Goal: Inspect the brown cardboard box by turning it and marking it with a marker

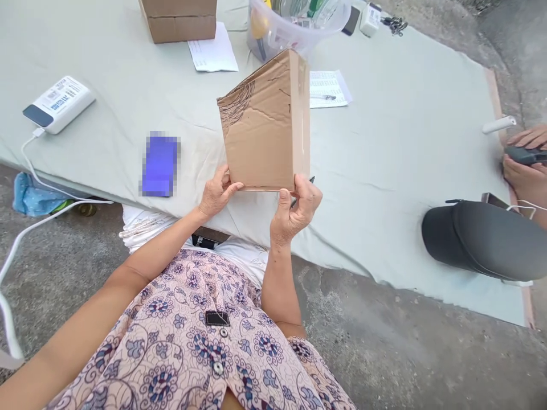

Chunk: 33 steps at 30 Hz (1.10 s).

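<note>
The left hand (216, 192) and right hand (297, 209) grip the scribbled box's (260, 142) near end; it might tip if one slips

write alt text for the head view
A person's left hand and right hand hold a scribbled-on cardboard box at a cloth-covered table. Beyond it are a plastic tub and a second box; another person's hands show at far right.
</note>
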Tool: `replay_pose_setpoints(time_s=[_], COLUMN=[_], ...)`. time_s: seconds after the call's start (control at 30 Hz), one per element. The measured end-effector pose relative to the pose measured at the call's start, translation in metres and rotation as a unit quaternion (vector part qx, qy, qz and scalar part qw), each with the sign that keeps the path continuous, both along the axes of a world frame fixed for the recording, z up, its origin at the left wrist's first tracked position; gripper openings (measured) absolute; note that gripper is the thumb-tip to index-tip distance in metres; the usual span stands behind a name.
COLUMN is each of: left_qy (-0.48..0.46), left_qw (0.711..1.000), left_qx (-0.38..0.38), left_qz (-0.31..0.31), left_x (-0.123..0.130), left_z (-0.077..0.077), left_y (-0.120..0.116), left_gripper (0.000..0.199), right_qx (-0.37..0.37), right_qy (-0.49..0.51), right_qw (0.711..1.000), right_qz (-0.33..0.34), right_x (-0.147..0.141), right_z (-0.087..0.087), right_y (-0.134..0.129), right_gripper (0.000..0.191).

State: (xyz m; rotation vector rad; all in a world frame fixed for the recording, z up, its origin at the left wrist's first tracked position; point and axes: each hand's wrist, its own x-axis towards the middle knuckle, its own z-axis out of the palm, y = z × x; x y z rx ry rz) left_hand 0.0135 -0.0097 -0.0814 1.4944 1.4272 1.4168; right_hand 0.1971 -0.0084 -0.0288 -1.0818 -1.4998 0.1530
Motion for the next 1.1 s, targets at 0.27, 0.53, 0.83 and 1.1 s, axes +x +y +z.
replay_pose_setpoints(time_s=[0.27, 0.53, 0.83, 1.1], left_qy=[0.09, 0.127, 0.125, 0.107], left_qw=[0.983, 0.966, 0.956, 0.963], left_qx=[0.136, 0.163, 0.214, 0.199], left_qz=[0.088, 0.158, 0.157, 0.146], left_x=[-0.004, -0.01, -0.01, -0.011], left_z=[-0.006, -0.006, -0.007, -0.006], left_y=[0.003, 0.0, -0.001, -0.002], left_gripper=[0.088, 0.098, 0.098, 0.085], right_qx=[-0.095, -0.236, -0.284, -0.288], right_qy=[0.043, 0.115, -0.026, -0.037], right_qw=[0.993, 0.964, 0.952, 0.953], right_qz=[-0.052, -0.031, -0.11, -0.084], right_x=[-0.014, -0.029, -0.04, -0.037], right_z=[0.006, -0.008, 0.013, 0.011], right_y=[0.004, -0.02, -0.028, -0.027], right_gripper=[0.044, 0.049, 0.062, 0.06])
